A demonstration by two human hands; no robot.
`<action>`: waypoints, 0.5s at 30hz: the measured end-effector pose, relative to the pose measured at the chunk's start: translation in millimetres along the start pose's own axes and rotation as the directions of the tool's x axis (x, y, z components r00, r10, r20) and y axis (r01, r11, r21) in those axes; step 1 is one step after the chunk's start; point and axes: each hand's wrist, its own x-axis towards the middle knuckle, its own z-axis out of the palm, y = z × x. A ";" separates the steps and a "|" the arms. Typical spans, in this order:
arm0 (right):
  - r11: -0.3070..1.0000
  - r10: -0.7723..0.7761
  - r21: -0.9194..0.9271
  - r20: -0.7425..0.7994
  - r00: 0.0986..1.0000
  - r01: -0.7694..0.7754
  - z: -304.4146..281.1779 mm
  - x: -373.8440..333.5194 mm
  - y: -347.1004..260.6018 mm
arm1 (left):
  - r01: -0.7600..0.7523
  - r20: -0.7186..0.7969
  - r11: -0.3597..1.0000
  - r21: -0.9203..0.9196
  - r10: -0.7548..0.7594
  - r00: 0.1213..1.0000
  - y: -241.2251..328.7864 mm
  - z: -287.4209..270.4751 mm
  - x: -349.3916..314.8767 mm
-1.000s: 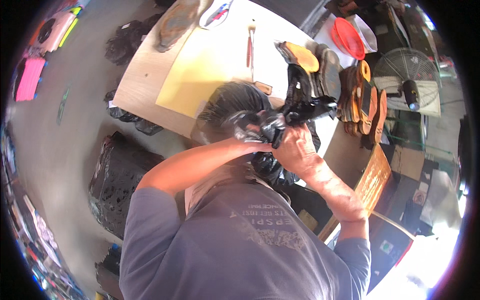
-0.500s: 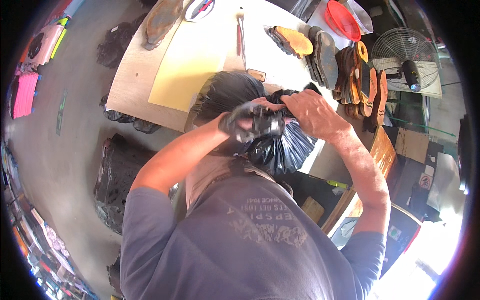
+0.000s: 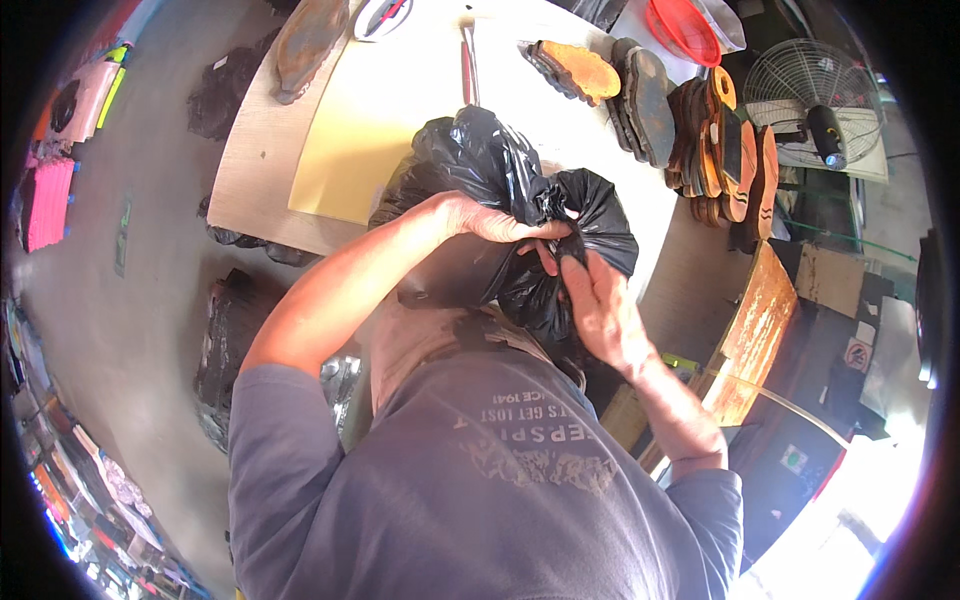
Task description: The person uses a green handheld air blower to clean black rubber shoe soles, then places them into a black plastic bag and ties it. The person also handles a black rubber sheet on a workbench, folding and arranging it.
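Observation:
A full black plastic bag (image 3: 455,160) stands against my body at the near edge of the table. Its neck is gathered and twisted, and the loose top (image 3: 605,215) flares out to the right. My left hand (image 3: 505,222) comes across the bag and is closed round the gathered neck, thumb pointing right. Just right of it, my right hand (image 3: 600,305) pinches the same neck from below. The plastic hides some of the fingertips of both hands.
On the pale table (image 3: 250,190) lie a yellow sheet (image 3: 335,165), a brush-like tool (image 3: 470,65) and sole-shaped pieces (image 3: 580,72). More soles (image 3: 715,150) are stacked at the right, near a red basin (image 3: 683,28) and a fan (image 3: 815,110). Black bags (image 3: 225,95) rest on the floor at left.
My right hand has swung down and nearer, from above the neck to below it. My left hand has turned over the neck. The bag's loose top now spreads rightward.

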 end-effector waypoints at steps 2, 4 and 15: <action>0.959 0.187 0.222 -0.034 0.982 -0.176 32.9 -5.4 17.3 | 0.018 0.014 0.995 0.094 -0.019 1.000 -7.4 -3.9 0.3; 0.971 -0.118 -0.218 -0.087 0.989 0.097 60.5 -2.5 31.9 | -0.128 0.002 0.991 0.032 0.128 0.992 -10.9 -5.1 -3.0; 0.987 0.154 0.004 0.237 0.959 -0.159 -40.2 21.2 14.3 | 0.047 -0.091 0.954 0.295 -0.020 0.996 0.4 19.4 -7.3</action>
